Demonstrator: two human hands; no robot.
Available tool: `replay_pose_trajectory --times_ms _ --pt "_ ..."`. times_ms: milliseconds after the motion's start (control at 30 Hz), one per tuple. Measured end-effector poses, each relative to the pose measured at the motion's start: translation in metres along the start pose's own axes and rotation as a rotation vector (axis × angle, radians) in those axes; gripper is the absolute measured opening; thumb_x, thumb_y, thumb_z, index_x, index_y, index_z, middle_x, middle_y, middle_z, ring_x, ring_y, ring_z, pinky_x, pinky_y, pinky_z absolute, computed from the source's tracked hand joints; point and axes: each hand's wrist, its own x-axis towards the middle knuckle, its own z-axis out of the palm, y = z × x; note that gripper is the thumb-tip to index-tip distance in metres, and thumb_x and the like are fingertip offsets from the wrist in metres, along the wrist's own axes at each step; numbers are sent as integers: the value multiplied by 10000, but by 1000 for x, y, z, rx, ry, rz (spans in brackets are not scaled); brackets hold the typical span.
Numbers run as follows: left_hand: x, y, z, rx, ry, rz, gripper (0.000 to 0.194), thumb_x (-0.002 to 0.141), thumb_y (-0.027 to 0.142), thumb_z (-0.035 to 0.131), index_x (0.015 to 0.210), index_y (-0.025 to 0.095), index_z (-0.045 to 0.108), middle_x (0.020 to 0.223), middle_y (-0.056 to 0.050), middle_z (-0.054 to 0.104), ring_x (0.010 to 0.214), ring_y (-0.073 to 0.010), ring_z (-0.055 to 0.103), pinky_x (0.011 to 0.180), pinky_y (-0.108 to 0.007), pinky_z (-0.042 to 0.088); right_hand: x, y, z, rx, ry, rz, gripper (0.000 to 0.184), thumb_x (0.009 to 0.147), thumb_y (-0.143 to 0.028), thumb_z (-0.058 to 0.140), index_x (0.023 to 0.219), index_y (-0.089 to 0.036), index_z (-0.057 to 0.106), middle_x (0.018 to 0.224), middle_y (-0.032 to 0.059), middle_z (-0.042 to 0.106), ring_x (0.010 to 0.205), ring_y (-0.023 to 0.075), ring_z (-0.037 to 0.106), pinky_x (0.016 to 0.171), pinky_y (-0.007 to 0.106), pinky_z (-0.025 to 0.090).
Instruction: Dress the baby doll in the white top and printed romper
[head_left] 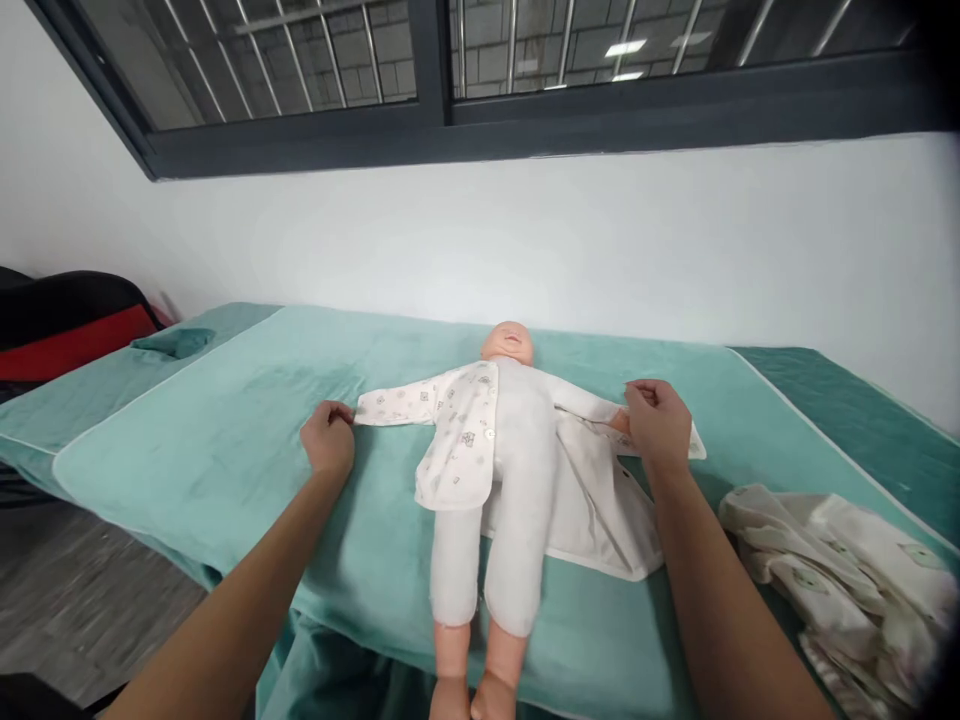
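Observation:
A baby doll (525, 440) lies on its back, dressed in a white undergarment. A white printed baby jacket (457, 440) covers one side of its body, with that sleeve over the arm at the left. At that sleeve's cuff, my left hand (328, 437) is closed in a pinch. My right hand (660, 420) is closed at the doll's hand (621, 420) on the other side; its fingertips are partly hidden. Beneath that arm, the jacket's other half (600, 500) is spread open, its sleeve running under my right hand.
The doll rests on a padded table with a green cover (240, 430). At the right lies a heap of white printed cloth (847, 580). A black and red item (75, 320) stands at the far left. Behind are a white wall (525, 240) and a dark-framed window (435, 130).

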Motion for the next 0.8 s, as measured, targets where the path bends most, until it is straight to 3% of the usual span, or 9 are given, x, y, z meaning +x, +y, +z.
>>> replay_pose_trajectory --times_ms 67,100,167,233,367,467,567,700,800 --pt "-10 23 -3 -27 4 116 281 712 46 410 785 199 634 876 -46 668 913 -196 622 853 -306 488 6 5 1 -101 -83 23 197 769 -335 640 921 -215 676 889 61 717 778 210 638 763 360 507" --pt "-17 41 -3 -69 -19 249 302 713 35 413 794 201 651 929 -55 669 978 -202 620 905 -317 486 8 6 2 -138 -134 44 230 770 -343 645 960 -217 676 899 65 723 771 217 640 771 376 509" --pt "-36 86 2 -202 -157 528 359 754 33 407 888 215 686 998 -61 668 1011 -199 619 929 -329 492 11 7 2 -181 -176 66 290 766 -359 661 1020 -220 674 896 71 732 784 236 649 806 409 509" --pt "-55 138 13 -305 -301 712 403 806 39 393 997 230 692 1076 -59 678 1076 -196 609 975 -343 482 12 6 -1 -162 -156 101 278 755 -360 682 998 -225 678 899 77 739 853 261 666 842 431 514" --pt "-81 216 48 -243 -702 994 428 877 78 394 1179 242 649 1303 -54 640 1230 -201 561 1061 -377 426 13 4 -17 257 -139 351 129 793 -321 668 888 -236 654 950 87 754 988 272 700 826 415 576" --pt "-87 242 74 -113 -840 1064 401 917 108 383 1224 213 619 1311 -71 642 1263 -224 546 1047 -406 421 13 5 -29 682 -231 509 69 831 -250 607 886 -226 640 1083 103 747 1111 253 684 904 422 593" --pt "-90 257 89 -32 -890 1119 387 930 178 462 1307 186 550 1389 -90 591 1349 -245 473 1062 -419 401 6 -5 -31 975 -345 512 159 888 -224 513 962 -201 651 1285 126 674 1251 220 615 1032 410 546" --pt "-99 277 99 117 -912 1237 502 896 312 595 1362 182 457 1341 -111 614 1253 -279 545 1015 -450 407 -6 -29 -23 1158 -439 316 245 968 -293 464 1137 -222 627 1420 86 582 1348 172 528 1129 392 466" --pt "-100 285 105 193 -886 1236 361 917 257 523 1269 185 490 1133 -81 691 1010 -242 637 846 -387 447 -5 -32 -20 1125 -421 332 204 928 -282 541 1112 -246 624 1349 68 625 1280 155 578 1090 361 498"
